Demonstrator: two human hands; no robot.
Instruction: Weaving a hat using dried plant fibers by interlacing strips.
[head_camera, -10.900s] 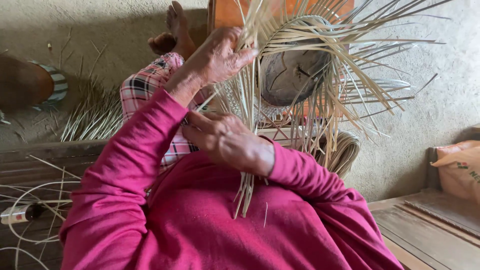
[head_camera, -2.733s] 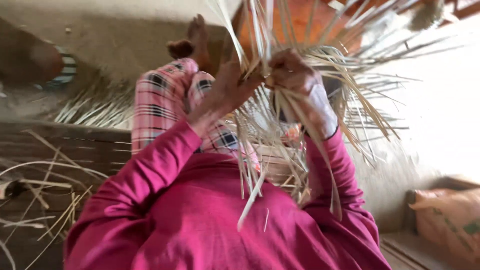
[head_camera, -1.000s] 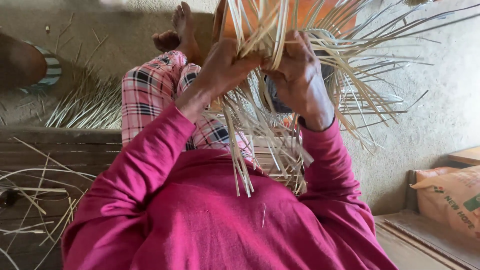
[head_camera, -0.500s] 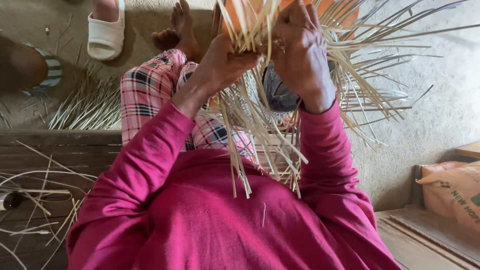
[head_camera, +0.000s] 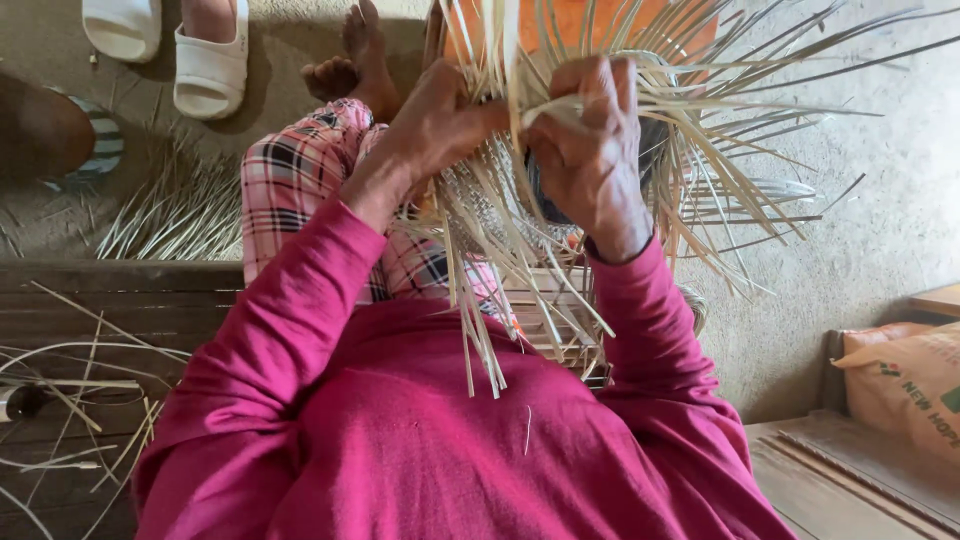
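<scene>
Left hand (head_camera: 440, 120) and right hand (head_camera: 590, 150), both closed on bamboo strips (head_camera: 480, 290) of a half-woven basket (head_camera: 490, 205); strips run near-to-far between them.

Dark wooden bench (head_camera: 150, 300) strewn with loose pale strips (head_camera: 70, 400), dusty floor (head_camera: 880, 200) bearing a strip bundle (head_camera: 180, 210)

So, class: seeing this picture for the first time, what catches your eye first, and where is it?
In the upper middle, a fan of pale straw strips sprays outward, gripped by the left hand and right hand. Bright magenta sleeves fill the lower half. At top left stand white sandals on another person's feet.
</scene>
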